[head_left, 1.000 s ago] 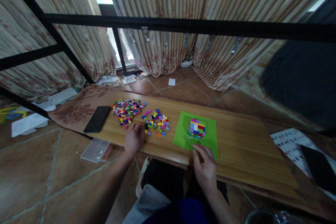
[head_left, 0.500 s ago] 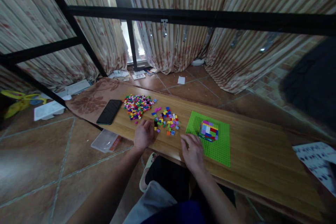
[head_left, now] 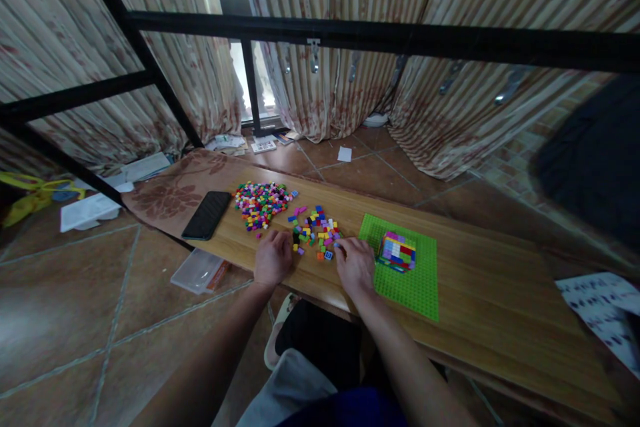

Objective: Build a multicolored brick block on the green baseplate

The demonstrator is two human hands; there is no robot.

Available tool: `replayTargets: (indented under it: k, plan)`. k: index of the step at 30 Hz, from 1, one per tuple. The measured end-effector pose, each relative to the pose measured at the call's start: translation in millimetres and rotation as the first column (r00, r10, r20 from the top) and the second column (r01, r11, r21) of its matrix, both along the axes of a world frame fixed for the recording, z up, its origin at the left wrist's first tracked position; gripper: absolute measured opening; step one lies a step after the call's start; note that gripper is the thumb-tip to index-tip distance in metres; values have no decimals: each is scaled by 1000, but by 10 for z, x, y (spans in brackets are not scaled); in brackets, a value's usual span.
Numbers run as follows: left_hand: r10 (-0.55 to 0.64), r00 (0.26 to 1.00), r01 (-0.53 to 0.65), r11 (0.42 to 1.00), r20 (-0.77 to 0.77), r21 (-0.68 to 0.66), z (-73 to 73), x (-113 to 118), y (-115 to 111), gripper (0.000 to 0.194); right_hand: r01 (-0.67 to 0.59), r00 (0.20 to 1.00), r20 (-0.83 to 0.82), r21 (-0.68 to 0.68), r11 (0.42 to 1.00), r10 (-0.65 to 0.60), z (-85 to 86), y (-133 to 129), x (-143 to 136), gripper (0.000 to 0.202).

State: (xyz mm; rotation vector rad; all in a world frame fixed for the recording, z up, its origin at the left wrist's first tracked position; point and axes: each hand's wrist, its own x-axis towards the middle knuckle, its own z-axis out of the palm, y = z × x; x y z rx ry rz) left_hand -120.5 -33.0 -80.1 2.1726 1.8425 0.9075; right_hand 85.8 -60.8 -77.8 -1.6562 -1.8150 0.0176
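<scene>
Loose toy bricks (head_left: pixel 316 225) in many colours lie spread between my two hands. My left hand (head_left: pixel 273 257) rests on the table at their left side, fingers curled in; whatever it may hold is hidden. At the right edge of the bricks, my right hand (head_left: pixel 356 265) has thumb and fingertips closed round a small light-blue brick (head_left: pixel 337 245). Right of that hand lies a green studded baseplate (head_left: pixel 423 287). On it stands a multicoloured block built of bricks (head_left: pixel 398 251).
A denser heap of small bricks (head_left: pixel 263 203) sits farther left, beside a black phone (head_left: pixel 207 215). The wooden table (head_left: pixel 493 293) is long and narrow. A clear plastic box (head_left: pixel 197 270) is on the floor below its front edge. A black metal frame (head_left: pixel 360 30) crosses behind.
My right hand has moved left, away from the baseplate, to the right edge of the loose bricks. My left hand stays in about the same place.
</scene>
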Motion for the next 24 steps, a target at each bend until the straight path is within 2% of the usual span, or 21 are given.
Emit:
replayTargets:
  k: [4, 8, 11, 15, 19, 24]
  plan:
    - [-6, 1000, 6, 1000, 14, 10, -1, -9, 2, 21, -10, 1000, -7, -1, 1000, 10, -6, -19, -9, 20]
    - [-7, 1000, 7, 999, 15, 34, -3, -22, 11, 22, -20, 998, -61, 3, 1000, 20, 45, -240, 105, 18]
    - [-9, 1000, 9, 999, 1, 38, 0, -27, 18, 22, -17, 996, -87, 12, 1000, 18, 74, -516, 300, 19]
    - [-16, 1000, 16, 999, -10, 33, 5, -30, 28, 23, 97, 991, -96, 62, 993, -91, 104, -787, 678, 20]
    - [-13, 1000, 14, 999, -18, 49, -7, -36, 41, 22, 182, 981, -82, 110, 977, -174, 163, -793, 1005, 23]
    - [-8, 1000, 9, 998, -19, 55, -22, -40, 50, 23, 167, 986, -43, 151, 974, -162, 238, -678, 1145, 22]
